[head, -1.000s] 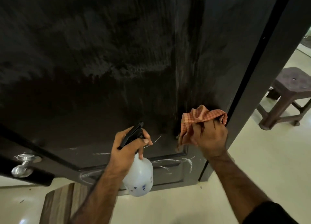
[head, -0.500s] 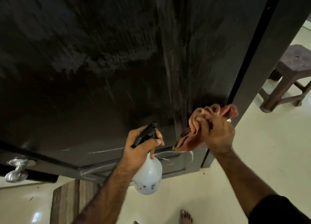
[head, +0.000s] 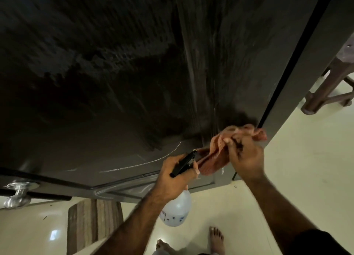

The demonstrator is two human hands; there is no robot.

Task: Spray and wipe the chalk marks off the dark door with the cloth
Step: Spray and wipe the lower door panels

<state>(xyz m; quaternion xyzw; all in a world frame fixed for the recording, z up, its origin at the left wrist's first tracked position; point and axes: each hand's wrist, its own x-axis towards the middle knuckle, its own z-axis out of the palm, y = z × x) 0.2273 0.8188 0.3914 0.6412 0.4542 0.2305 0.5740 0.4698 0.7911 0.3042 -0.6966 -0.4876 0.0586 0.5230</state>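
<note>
The dark door (head: 118, 66) fills most of the head view, its surface streaked with a paler, smeared film across the upper panel. White chalk marks (head: 153, 161) are seen low on the door, as a thin curved line rising to the right and fainter scribbles along the bottom rail beneath it.

The cloth (head: 214, 155), orange-pink and checked, is bunched in the right hand (head: 247, 157) at the lower right corner of the door, just beside the door's edge. The fingers of that hand are curled round the cloth, so the grip is closed on it; loose folds are left hanging below and to the left of the knuckles, and another fold is pushed up above the hand. Whether the cloth is pressed flat against the door cannot be told, since the fabric is blurred.

The spray bottle (head: 177, 208) is held in the left hand (head: 172, 178), just left of the cloth and almost touching its hanging fold. The grip is closed round the neck, with the black trigger head (head: 183, 163) pointed up towards the chalk line, and the translucent white body hangs below the hand.

A silver door handle (head: 16, 196) is seen at the lower left, a striped mat (head: 93, 222) on the pale floor (head: 306, 159) below the door, two bare feet (head: 216, 237) at the bottom edge, and a brown stool (head: 333, 82) at the right.
</note>
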